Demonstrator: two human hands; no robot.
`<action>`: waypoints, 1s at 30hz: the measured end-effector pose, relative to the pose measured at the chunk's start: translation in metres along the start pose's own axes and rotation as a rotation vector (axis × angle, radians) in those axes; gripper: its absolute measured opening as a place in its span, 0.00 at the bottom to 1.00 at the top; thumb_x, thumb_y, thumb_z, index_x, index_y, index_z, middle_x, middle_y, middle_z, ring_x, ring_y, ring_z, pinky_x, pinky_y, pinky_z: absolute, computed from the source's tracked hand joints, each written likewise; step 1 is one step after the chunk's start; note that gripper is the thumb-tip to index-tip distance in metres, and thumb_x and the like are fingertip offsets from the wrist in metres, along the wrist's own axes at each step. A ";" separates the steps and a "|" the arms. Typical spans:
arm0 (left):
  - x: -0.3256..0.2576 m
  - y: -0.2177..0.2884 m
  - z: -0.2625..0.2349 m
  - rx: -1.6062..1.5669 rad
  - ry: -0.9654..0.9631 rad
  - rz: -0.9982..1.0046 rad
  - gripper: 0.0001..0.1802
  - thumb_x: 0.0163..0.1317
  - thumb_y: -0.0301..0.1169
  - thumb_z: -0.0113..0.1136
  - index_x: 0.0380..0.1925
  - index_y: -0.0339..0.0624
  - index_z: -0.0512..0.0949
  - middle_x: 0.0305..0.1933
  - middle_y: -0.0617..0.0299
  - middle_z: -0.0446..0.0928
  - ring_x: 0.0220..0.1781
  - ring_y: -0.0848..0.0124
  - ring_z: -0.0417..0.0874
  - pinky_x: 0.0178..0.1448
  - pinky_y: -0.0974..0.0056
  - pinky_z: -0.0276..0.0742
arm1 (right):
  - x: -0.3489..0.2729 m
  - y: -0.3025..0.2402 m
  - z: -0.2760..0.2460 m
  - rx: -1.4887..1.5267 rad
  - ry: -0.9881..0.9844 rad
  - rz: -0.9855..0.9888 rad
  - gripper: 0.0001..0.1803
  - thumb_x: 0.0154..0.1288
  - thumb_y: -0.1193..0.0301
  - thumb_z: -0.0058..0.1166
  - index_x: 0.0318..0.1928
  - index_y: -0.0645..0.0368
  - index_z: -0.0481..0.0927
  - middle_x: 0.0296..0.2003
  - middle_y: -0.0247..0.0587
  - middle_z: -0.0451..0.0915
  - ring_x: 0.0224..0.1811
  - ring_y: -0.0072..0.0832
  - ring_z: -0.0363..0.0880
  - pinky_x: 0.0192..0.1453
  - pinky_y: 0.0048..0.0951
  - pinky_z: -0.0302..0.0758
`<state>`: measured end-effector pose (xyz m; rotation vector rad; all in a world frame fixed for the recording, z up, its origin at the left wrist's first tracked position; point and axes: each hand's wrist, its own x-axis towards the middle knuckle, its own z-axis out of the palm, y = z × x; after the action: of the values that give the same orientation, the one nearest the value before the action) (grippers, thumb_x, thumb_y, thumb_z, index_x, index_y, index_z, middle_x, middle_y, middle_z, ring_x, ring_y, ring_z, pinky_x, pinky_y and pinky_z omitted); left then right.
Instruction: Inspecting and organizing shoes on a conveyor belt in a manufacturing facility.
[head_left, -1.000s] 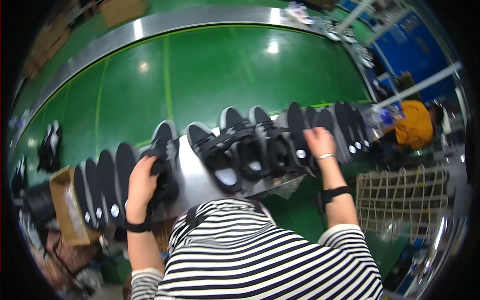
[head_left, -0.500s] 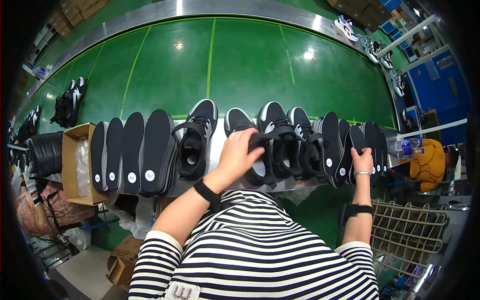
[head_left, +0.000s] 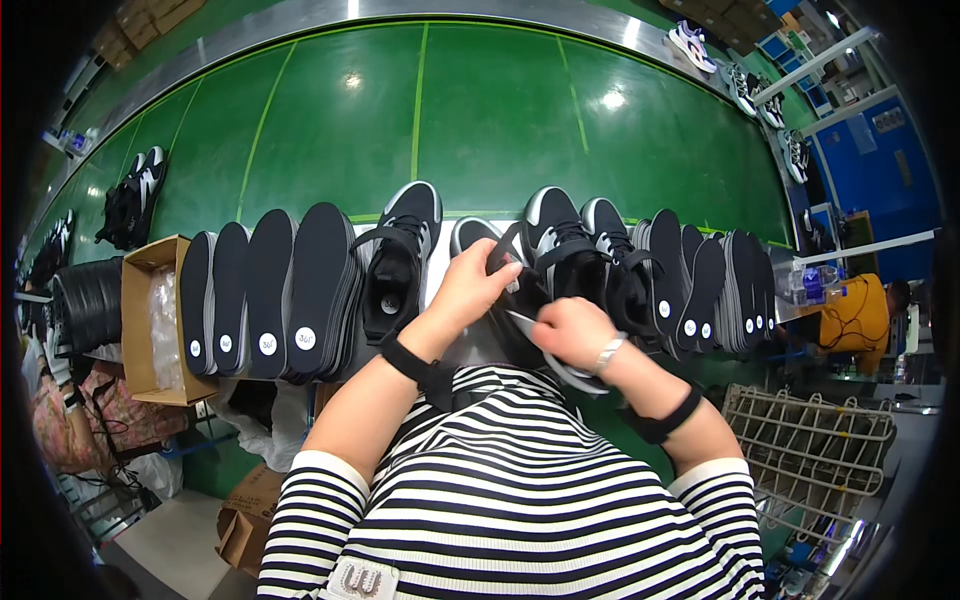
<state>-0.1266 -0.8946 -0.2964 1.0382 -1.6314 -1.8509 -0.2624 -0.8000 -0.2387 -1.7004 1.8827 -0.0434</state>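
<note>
In front of me a black shoe [head_left: 472, 233] with a grey-edged toe points away from me. My left hand [head_left: 472, 285] is closed on its dark strap at the opening and pulls it up. An insole [head_left: 574, 378], its grey edge showing, is in my right hand [head_left: 580, 332], with its front end at the shoe's opening. How far it reaches inside is hidden by my hands. Just right stand two more black shoes [head_left: 553, 215], and a single shoe [head_left: 405, 235] with an insole in it stands to the left.
Stacks of black insoles [head_left: 322, 270] line the bench on the left, with further insole stacks [head_left: 668, 260] on the right. An open cardboard box [head_left: 140, 330] holds clear plastic. Beyond lies a green conveyor surface [head_left: 500, 120]. A wire rack [head_left: 815, 440] stands at lower right.
My right hand has taken an insole from the right-hand stacks and moved left to the shoe. My left hand now lifts the shoe's strap higher.
</note>
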 end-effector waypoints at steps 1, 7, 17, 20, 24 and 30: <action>0.001 -0.003 0.001 0.095 0.048 0.034 0.10 0.53 0.31 0.57 0.31 0.36 0.69 0.27 0.65 0.72 0.30 0.78 0.71 0.36 0.73 0.67 | 0.008 -0.011 0.012 -0.218 0.119 -0.001 0.13 0.48 0.64 0.47 0.21 0.62 0.77 0.22 0.48 0.75 0.23 0.43 0.75 0.31 0.37 0.73; 0.007 -0.015 0.004 0.001 0.131 0.046 0.10 0.55 0.32 0.53 0.31 0.36 0.70 0.26 0.64 0.71 0.28 0.78 0.70 0.33 0.72 0.66 | -0.020 -0.022 0.008 -0.462 0.073 -0.060 0.20 0.42 0.60 0.56 0.34 0.59 0.70 0.32 0.44 0.69 0.36 0.39 0.73 0.41 0.41 0.65; -0.002 -0.004 0.010 0.253 0.216 0.038 0.11 0.54 0.34 0.53 0.31 0.36 0.71 0.24 0.57 0.74 0.26 0.71 0.73 0.34 0.68 0.68 | -0.025 -0.032 0.006 -0.441 -0.015 -0.068 0.06 0.46 0.72 0.50 0.26 0.60 0.77 0.30 0.47 0.75 0.33 0.37 0.76 0.34 0.34 0.75; 0.000 -0.009 0.010 0.263 0.254 0.088 0.10 0.53 0.34 0.53 0.29 0.38 0.71 0.22 0.52 0.75 0.27 0.58 0.78 0.33 0.60 0.70 | 0.012 -0.029 0.024 -0.404 -0.018 -0.033 0.07 0.46 0.73 0.49 0.26 0.61 0.79 0.29 0.49 0.77 0.33 0.40 0.77 0.36 0.34 0.75; 0.003 -0.014 0.012 0.186 0.273 0.138 0.10 0.53 0.33 0.54 0.29 0.38 0.72 0.19 0.52 0.74 0.24 0.59 0.76 0.30 0.60 0.68 | 0.040 -0.011 0.035 -0.290 -0.236 0.047 0.08 0.43 0.73 0.49 0.25 0.63 0.79 0.33 0.52 0.77 0.35 0.43 0.76 0.39 0.37 0.74; 0.002 -0.011 0.009 0.227 0.206 0.090 0.10 0.54 0.32 0.54 0.30 0.36 0.71 0.22 0.58 0.73 0.25 0.73 0.71 0.32 0.69 0.67 | 0.052 -0.011 0.040 -0.510 -0.446 0.037 0.11 0.52 0.69 0.46 0.32 0.60 0.80 0.31 0.49 0.78 0.39 0.40 0.77 0.43 0.36 0.73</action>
<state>-0.1336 -0.8885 -0.3075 1.1855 -1.7599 -1.4733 -0.2349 -0.8353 -0.2881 -1.7965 1.6621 0.8258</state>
